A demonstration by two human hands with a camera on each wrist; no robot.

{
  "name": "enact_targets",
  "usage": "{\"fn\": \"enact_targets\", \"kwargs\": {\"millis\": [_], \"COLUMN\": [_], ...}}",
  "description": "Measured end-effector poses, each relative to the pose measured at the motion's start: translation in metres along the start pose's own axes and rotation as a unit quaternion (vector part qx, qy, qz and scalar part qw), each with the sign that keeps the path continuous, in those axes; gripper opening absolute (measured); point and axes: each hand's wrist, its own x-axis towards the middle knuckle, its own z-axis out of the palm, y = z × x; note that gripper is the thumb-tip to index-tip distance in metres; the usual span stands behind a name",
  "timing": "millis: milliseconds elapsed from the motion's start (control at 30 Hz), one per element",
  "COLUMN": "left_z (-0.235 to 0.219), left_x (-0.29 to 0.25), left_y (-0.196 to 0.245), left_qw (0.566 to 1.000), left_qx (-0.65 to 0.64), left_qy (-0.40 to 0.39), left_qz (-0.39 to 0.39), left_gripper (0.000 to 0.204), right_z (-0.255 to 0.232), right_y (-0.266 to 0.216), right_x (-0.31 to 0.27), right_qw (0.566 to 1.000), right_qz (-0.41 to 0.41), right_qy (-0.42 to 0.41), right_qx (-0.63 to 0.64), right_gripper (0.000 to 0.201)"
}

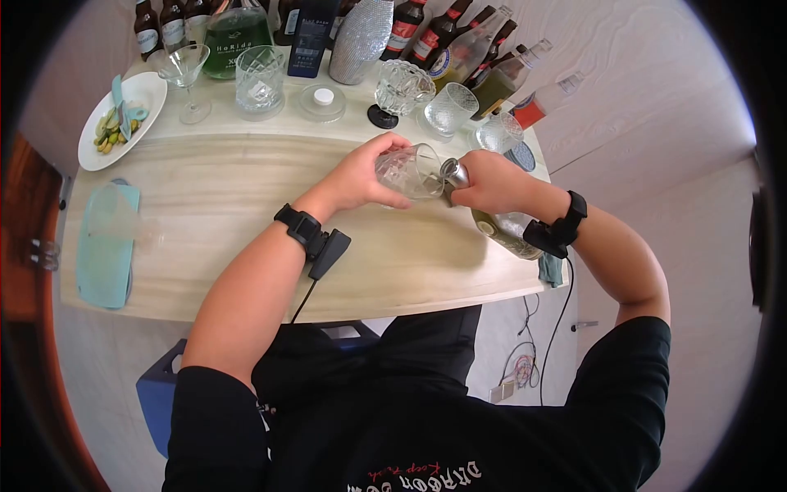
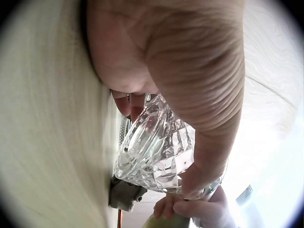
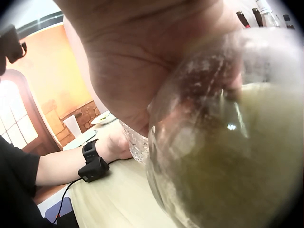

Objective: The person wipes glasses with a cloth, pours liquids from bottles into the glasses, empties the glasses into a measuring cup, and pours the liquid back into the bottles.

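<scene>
Clear glass tumbler (image 1: 402, 174) — tilted in left hand (image 1: 358, 177), bottle (image 1: 506, 233) in right hand (image 1: 496, 184)

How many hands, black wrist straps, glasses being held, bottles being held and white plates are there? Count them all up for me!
Hands: 2, the left hand and the right hand
Black wrist straps: 2, the left strap and the right strap
Held glasses: 1, the clear glass
Held bottles: 1, the bottle
White plates: 1, the oval plate
Total: 7
</scene>
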Motion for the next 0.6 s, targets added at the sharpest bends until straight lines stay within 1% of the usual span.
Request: {"fn": "enact_targets", "kwargs": {"millis": [67, 267, 367, 500, 600], "left_z": [0.0005, 0.0003, 0.0001, 0.0003, -0.0001], "left_x": [0.0004, -0.0005, -0.0008, -0.0004, 0.0002], "left_y": [-0.0013, -0.0014, -0.0018, -0.0027, -0.0055], "left_qw": [1.0, 1.0, 1.0, 1.0, 1.0], "left_qx": [-0.021, 0.001, -0.011, -0.025, 0.0], "left_qy": [-0.001, 0.006, 0.005, 0.001, 0.008], "left_qz": [0.007, 0.011, 0.007, 0.004, 0.018], "left_gripper": [0.077, 0.078, 0.078, 0.078, 0.079], "right_z": [-0.0003, 0.0006, 0.0016, 0.0009, 0.0015], "right_y": [-0.0028, -0.0041, -0.0049, -0.0054, -0.0032], "right_x": [-0.0004, 0.0033, 0.0051, 0.0056, 0.0058], "right_qw": [1.0, 0.999, 0.998, 0.997, 0.998], "right_qz": [0.006, 0.008, 0.007, 0.009, 0.0], "right_qy": [0.002, -0.01, -0.009, -0.011, 0.003], "right_qx": [-0.013, -0.047, -0.068, -0.074, -0.068], "right_gripper": [0.03, 0.031, 0.031, 0.032, 0.033]}}
